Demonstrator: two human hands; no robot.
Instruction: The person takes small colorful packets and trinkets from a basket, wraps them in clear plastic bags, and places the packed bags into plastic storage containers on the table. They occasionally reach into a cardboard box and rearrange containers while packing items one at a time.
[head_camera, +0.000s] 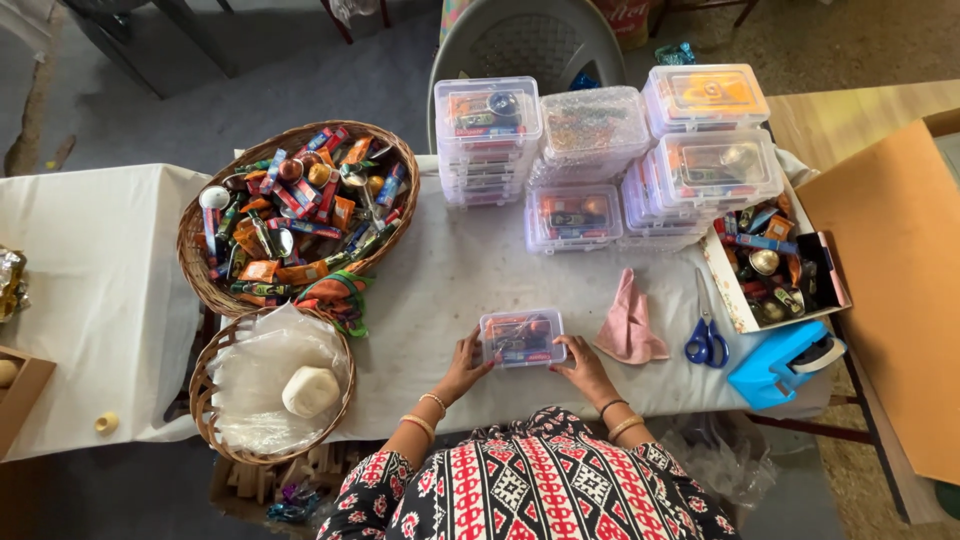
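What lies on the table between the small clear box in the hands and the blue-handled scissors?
In the head view, a folded pink cloth lies between the small clear box and the scissors.

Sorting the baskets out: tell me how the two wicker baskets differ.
The upper basket is larger and heaped with small colourful packets and round metal items; the lower basket is smaller, lined with clear plastic, and holds one pale whitish lump. The lower basket hangs over the table edge; the upper lies wholly on it. Both are round brown wicker.

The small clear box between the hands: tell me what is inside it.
Through the lid of the small clear box show packed items in orange, red and blue. Their kinds cannot be told, and lower layers are covered. The left hand and right hand grip its ends.
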